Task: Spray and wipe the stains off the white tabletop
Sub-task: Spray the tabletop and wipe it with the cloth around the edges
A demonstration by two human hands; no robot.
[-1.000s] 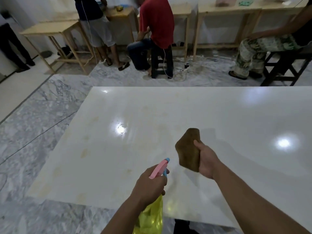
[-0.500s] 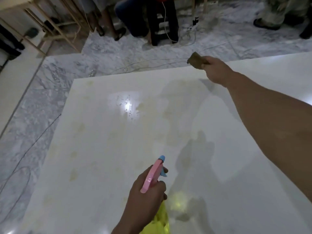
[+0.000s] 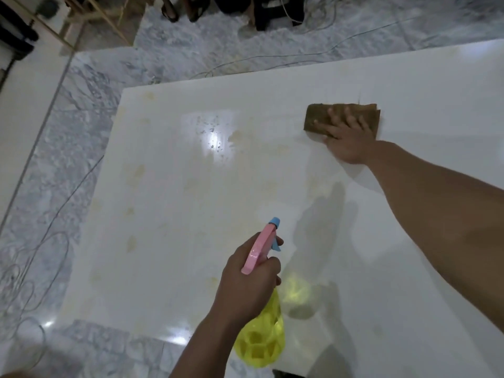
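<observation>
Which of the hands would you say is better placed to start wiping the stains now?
The right hand, probably: it presses the brown cloth flat on the tabletop, beside the stains. The left hand grips the spray bottle.

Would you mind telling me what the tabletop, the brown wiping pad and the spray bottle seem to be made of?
Tabletop: glossy white, laminate or polished stone; it mirrors the lamps.
Wiping pad: matte brown, probably folded cloth or sponge; stacked edges show at one end.
Spray bottle: translucent yellow plastic, with an opaque pink-and-blue plastic trigger head.
</observation>
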